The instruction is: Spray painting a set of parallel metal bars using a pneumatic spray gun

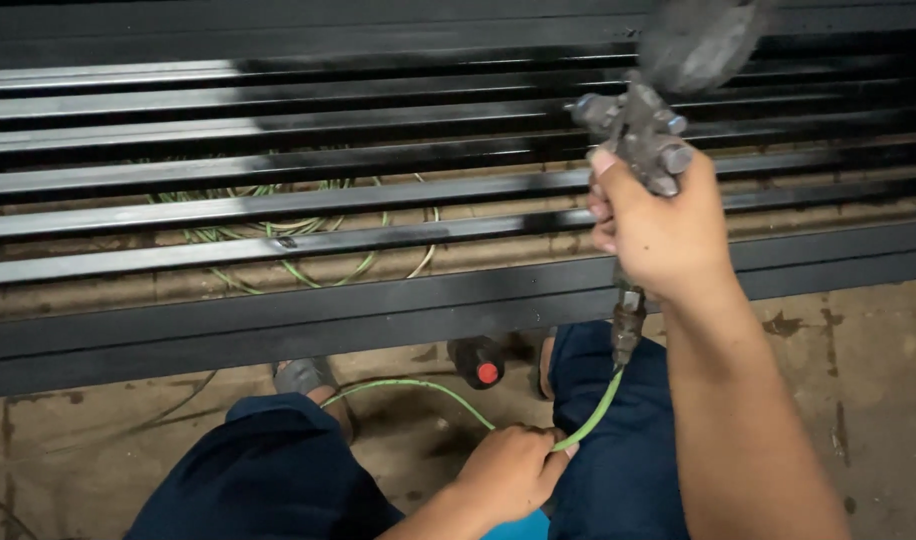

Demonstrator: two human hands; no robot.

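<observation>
I see the spray gun [640, 135] raised over the row of long black metal bars [278, 200], its nozzle end toward them and its blurred cup [698, 40] at the top edge of the view. My right hand [658, 225] has its grip wrapped tight around the gun's handle, fingers on the bar side. From the fitting [626, 325] under the handle a green hose [538, 425] curves down to my left hand [508, 470], whose grip is closed narrowly on the hose, low between my knees. I am crouched in dark blue trousers [268, 470] on the stained concrete floor [868, 370]. A dark bottle with a red cap [480, 362] lies just under the nearest bar. More green hose [278, 235] is coiled beneath the bars, showing through the gaps.
</observation>
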